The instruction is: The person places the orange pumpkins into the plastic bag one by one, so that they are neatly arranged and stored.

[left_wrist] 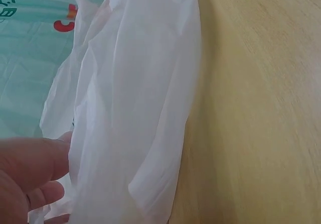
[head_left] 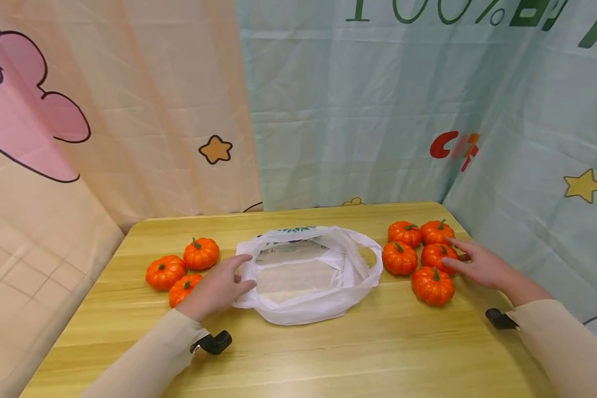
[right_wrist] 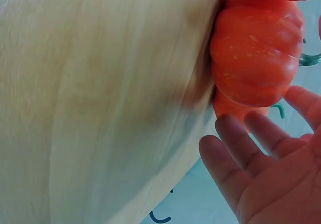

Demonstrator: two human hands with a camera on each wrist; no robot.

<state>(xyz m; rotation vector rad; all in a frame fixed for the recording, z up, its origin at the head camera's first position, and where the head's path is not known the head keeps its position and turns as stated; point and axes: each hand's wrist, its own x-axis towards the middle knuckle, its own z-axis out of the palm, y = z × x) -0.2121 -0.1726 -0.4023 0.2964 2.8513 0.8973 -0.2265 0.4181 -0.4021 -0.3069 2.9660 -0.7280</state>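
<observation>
A white plastic bag (head_left: 303, 315) with green print lies with its mouth gaping upward at the middle of the table. At its left rim my left hand (head_left: 221, 287) holds the plastic, thumb and forefinger curved apart; the bag (left_wrist: 135, 103) partly hides the fingertips in the left wrist view. On the right, my right hand (head_left: 485, 268) reaches over a small orange pumpkin (head_left: 435, 257), its thumb at the pumpkin's side. Spread fingers (right_wrist: 241, 141) show close to a pumpkin (right_wrist: 258, 48) in the right wrist view; nothing is gripped there.
Several more pumpkins cluster at the right, including a front one (head_left: 433, 287) and a back one (head_left: 436, 232). Three others, one of them at the far left (head_left: 166, 272), sit beside my left forearm. Printed curtains (head_left: 328, 121) stand behind the wooden table (head_left: 328, 365).
</observation>
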